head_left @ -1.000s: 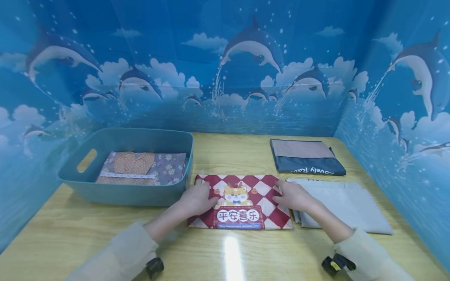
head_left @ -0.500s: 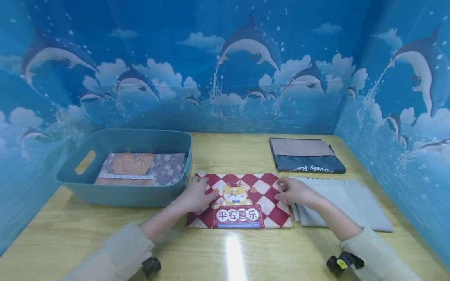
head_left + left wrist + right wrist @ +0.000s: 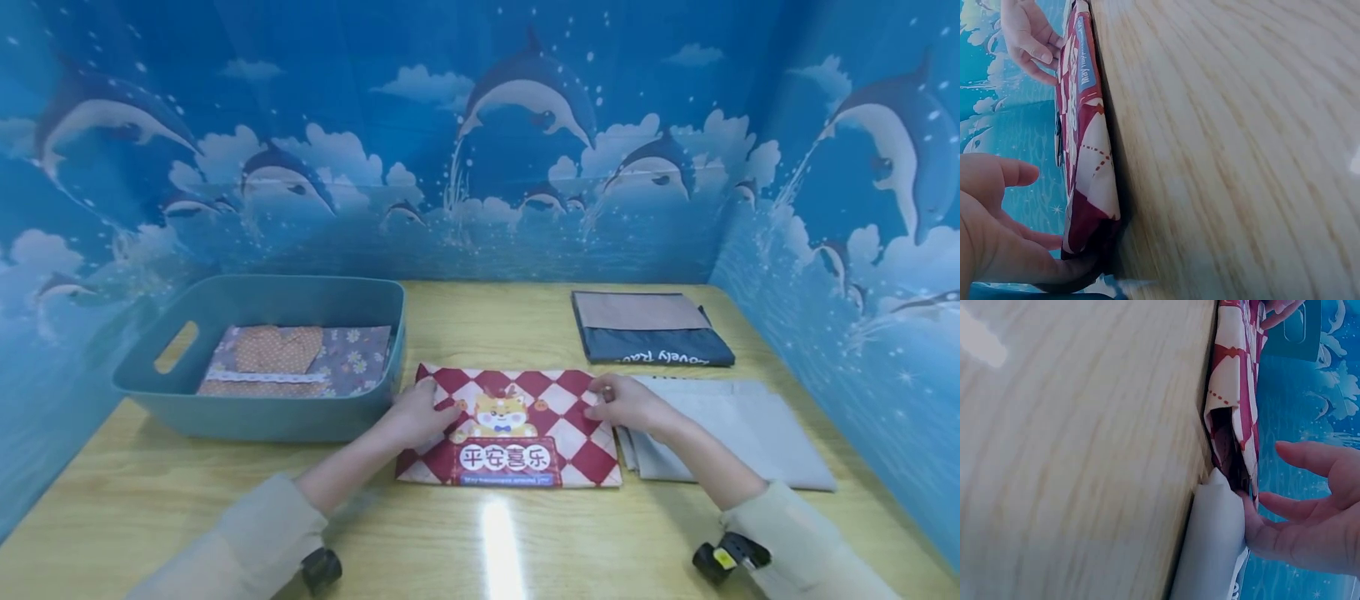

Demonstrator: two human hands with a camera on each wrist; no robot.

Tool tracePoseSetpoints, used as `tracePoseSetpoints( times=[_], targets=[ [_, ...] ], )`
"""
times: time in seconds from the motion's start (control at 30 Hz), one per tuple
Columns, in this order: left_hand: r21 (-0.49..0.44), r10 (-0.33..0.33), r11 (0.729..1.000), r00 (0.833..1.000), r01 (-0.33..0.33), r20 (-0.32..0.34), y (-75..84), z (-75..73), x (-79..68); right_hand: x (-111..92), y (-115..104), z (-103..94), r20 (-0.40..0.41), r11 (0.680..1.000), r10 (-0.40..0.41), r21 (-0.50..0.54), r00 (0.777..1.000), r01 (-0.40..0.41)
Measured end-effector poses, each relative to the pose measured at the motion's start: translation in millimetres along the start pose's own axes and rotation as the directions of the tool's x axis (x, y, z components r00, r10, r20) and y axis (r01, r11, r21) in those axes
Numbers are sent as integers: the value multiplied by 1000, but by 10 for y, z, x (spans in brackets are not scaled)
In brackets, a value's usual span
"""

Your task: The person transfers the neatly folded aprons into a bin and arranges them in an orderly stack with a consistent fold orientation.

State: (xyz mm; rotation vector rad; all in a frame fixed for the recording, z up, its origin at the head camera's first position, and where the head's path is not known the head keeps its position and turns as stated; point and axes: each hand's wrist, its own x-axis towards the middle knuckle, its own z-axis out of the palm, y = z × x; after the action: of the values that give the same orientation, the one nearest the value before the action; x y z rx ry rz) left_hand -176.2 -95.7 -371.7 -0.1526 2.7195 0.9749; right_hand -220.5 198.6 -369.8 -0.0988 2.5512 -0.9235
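A folded red-and-white checked cloth (image 3: 573, 437) with a cartoon animal and large lettering lies flat before me in the head view. My left hand (image 3: 416, 417) is at its left edge. In the left wrist view, fingertips touch that edge and the thumb (image 3: 1021, 172) stands apart above the fabric. At the opposite side, my right hand (image 3: 633, 407) touches the cloth's right edge, with its thumb (image 3: 1304, 456) raised clear in the right wrist view. Loose layers show at that end. The lower fingers there are beside a folded grey cloth (image 3: 738, 437).
A blue-green plastic basket (image 3: 262, 417) stands left of the checked cloth. Inside it lies a folded floral cloth (image 3: 356, 358) with a heart-shaped patch. Behind the grey cloth is a folded dark cloth (image 3: 656, 343) with a brownish panel. Dolphin-print sheets (image 3: 337, 67) enclose the wooden table (image 3: 420, 550).
The right hand has lifted slightly off the cloth's top and shifted right. The left hand has drawn a little left, and the cloth's back left corner now sticks up. The camera view has shifted slightly.
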Motion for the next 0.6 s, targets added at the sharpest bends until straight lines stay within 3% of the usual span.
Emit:
tracePoseSetpoints(
  times=[0.23, 0.4, 0.6],
  targets=[
    [37, -8, 999, 1000, 7, 16, -5, 16, -12, -30, -60, 43, -15, 999, -15, -36, 1000, 15],
    [-47, -15, 999, 999, 16, 32, -8, -32, -5, -31, -86, 41, -9, 1000, -11, -8, 1000, 11],
    [-174, -68, 982, 997, 74, 41, -33, -40, 26, -46, -85, 36, 3, 999, 2, 39, 1000, -2]
  ],
)
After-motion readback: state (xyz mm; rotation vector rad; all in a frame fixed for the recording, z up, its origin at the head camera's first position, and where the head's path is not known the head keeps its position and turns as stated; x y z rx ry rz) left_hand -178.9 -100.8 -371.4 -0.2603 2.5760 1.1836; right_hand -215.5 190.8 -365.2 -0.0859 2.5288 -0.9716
